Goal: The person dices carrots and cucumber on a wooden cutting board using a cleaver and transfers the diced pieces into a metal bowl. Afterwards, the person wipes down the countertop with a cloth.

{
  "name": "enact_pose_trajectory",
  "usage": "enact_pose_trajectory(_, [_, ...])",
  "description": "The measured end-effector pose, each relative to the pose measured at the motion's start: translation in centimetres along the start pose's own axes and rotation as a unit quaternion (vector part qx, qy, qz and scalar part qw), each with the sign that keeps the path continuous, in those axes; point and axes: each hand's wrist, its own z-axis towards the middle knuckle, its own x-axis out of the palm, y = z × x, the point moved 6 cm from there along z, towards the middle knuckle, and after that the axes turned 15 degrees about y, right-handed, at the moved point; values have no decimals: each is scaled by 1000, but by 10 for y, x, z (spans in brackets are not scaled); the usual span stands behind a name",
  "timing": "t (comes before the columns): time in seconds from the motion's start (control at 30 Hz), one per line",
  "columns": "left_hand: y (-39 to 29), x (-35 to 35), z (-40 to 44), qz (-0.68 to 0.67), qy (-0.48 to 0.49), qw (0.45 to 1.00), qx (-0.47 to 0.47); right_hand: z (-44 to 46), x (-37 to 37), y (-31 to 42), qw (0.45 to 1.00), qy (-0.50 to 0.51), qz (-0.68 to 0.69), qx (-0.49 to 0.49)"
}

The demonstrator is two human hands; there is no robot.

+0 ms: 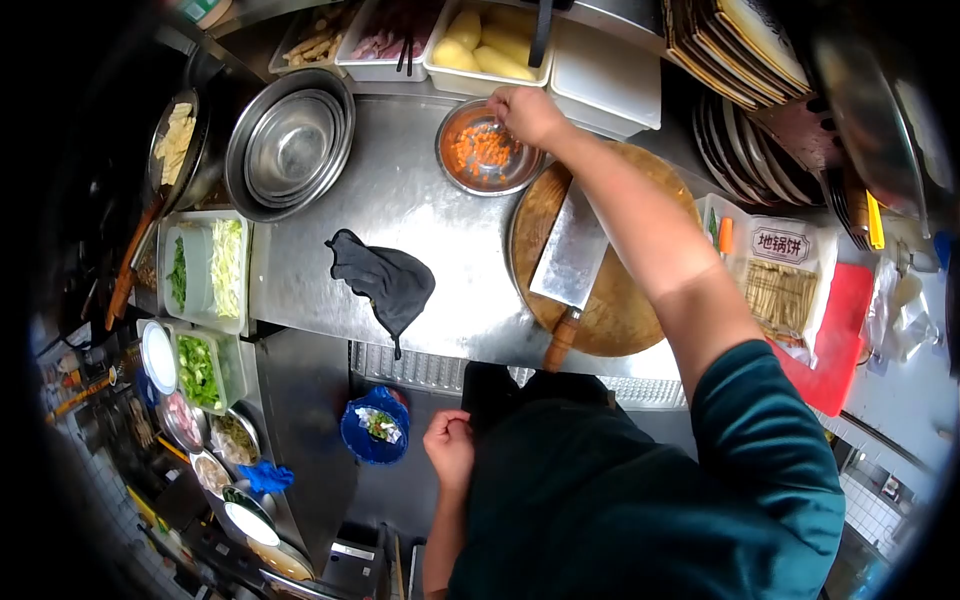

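Note:
My right hand (528, 116) is at the far-right rim of a small metal bowl (452, 172), fingers closed over the edge. Diced carrot (482, 147) lies inside the bowl. Below my right forearm a cleaver (571, 254) rests flat on a round wooden chopping board (625, 318), its wooden handle toward me. My left hand (450, 445) hangs beside my waist, fingers curled, with nothing visible in it. A black cloth (385, 285) lies crumpled on the steel counter (300, 290), left of the board.
Nested metal bowls (292, 147) stand at the back left. A tub of peeled potatoes (490, 45) and a lidded white container (605, 75) line the back. Tubs of cut greens (200, 370) sit left. Below is a blue bin (360, 440). Stacked plates (735, 150) and a red board (835, 350) are right.

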Motion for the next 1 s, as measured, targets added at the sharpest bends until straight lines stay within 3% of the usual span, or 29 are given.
enact_pose_trajectory(0.07, [-1, -3, 4, -8, -3, 1000, -15, 0, -1, -3, 997, 12, 59, -38])
enact_pose_trajectory(0.17, [6, -4, 15, 49, 11, 999, 0, -40, -17, 21, 963, -32, -80, -256])
enact_pose_trajectory(0.27, [-40, 22, 27, 203, 61, 968, 133, -102, -54, 36, 978, 27, -52, -202])
enact_pose_trajectory(0.37, [-91, 64, 36, 305, 83, 926, 208, -169, -83, -8, 989, 2, 38, -146])
enact_pose_trajectory(0.4, [-92, 75, 40, 287, 119, 939, 144, -196, -94, -27, 993, -18, 44, -110])
enact_pose_trajectory(0.5, [-120, 127, 45, 428, 147, 839, 303, -283, -126, -93, 991, -105, 85, 3])
enact_pose_trajectory(0.53, [-116, 141, 48, 430, 183, 843, 266, -311, -131, -123, 982, -136, 123, 44])
enact_pose_trajectory(0.63, [-118, 186, 53, 525, 192, 783, 273, -396, -137, -197, 942, -210, 187, 185])
enact_pose_trajectory(0.77, [-98, 219, 62, 601, 187, 731, 263, -480, -97, -269, 918, -287, 169, 216])
enact_pose_trajectory(0.9, [-107, 222, 69, 581, 152, 775, 197, -522, -46, -278, 912, -270, 202, 233])
enact_pose_trajectory(1.0, [-118, 200, 70, 488, 125, 842, 196, -537, -3, -289, 899, -260, 253, 246])
